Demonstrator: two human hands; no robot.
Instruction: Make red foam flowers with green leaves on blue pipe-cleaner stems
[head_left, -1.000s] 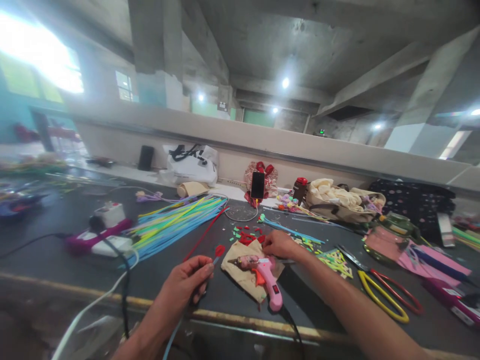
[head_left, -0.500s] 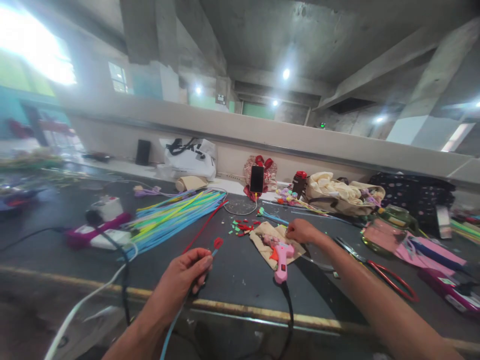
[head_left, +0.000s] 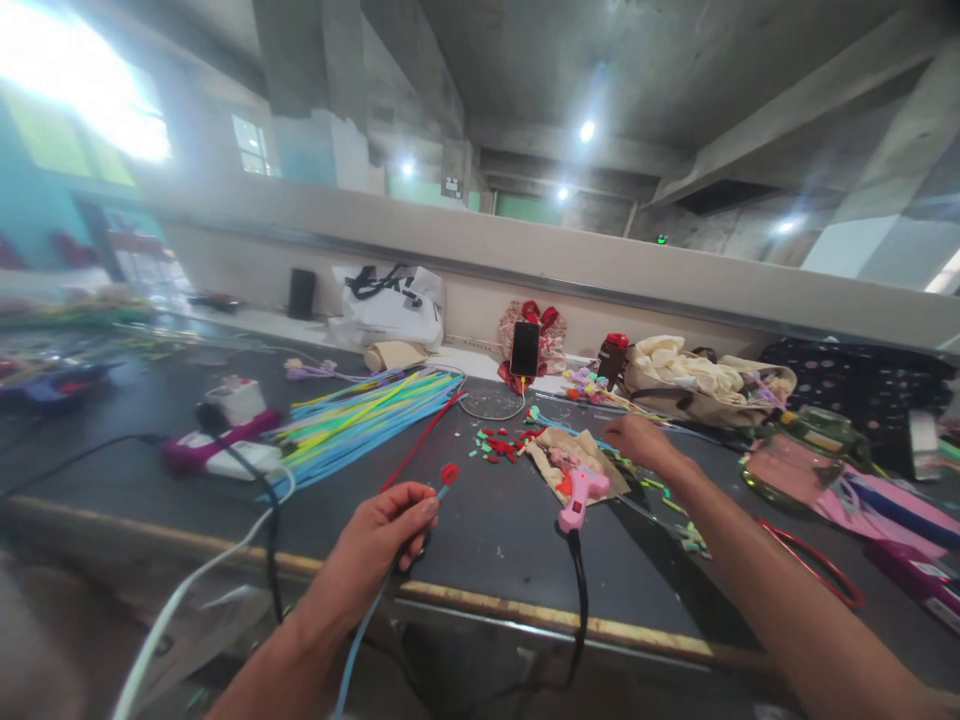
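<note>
My left hand (head_left: pixel 397 525) pinches a blue stem, like a pipe cleaner (head_left: pixel 442 490), tipped with a red piece (head_left: pixel 450 474). The stem's long end hangs below the hand. My right hand (head_left: pixel 637 440) is stretched over the table beside the brown paper (head_left: pixel 546 455), its fingers curled down; what they hold, if anything, is hidden. A pink glue gun (head_left: pixel 583 495) lies on the paper with its black cord toward me. Yellow-green bits (head_left: pixel 660 492) lie right of the paper, near my right forearm. Small red pieces (head_left: pixel 502 443) and green bits lie left of it.
A bundle of blue, yellow and green stems (head_left: pixel 367 425) lies left, beside a purple-and-white power strip (head_left: pixel 225 445). A phone (head_left: pixel 525 348) stands at the back. Red-handled scissors (head_left: pixel 817 565) are partly behind my right arm. A green glass jar (head_left: pixel 806 450) stands right.
My right hand has shifted slightly away from the paper. Several yellow-green bits now show right of the paper, where hardly any showed before. The left hand still holds the stem. The view has tilted slightly.
</note>
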